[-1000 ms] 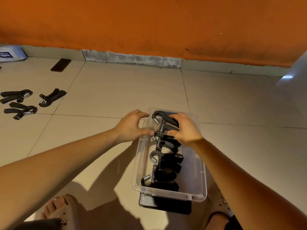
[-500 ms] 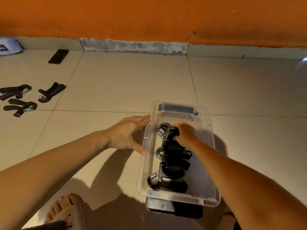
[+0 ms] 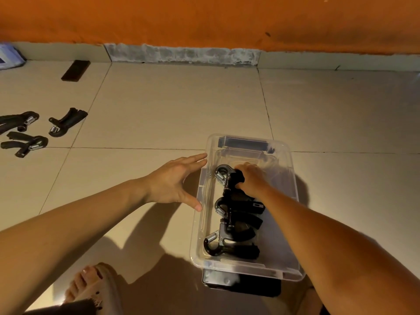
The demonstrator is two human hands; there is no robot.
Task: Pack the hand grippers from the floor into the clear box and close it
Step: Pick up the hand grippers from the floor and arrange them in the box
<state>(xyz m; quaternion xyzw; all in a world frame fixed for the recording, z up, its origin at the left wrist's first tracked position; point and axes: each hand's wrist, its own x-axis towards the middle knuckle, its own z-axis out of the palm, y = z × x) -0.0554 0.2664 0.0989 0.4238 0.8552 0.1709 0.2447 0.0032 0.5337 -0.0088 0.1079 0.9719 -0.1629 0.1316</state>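
The clear box lies open on the tiled floor in front of me. My right hand is inside it, shut on a black hand gripper with a silver spring, low in the box's far half. Two more black hand grippers lie in a row nearer me. My left hand is open, fingers spread, against the box's left wall. Three hand grippers lie on the floor at the far left.
A dark flat piece sticks out from under the box's near end. A dark flat slab and a pale packet lie by the orange wall at the back left. My sandalled foot is at the bottom left.
My right hand has carried the hand gripper from above the rim down into the box. My left hand has let go of it and opened beside the box's left wall.
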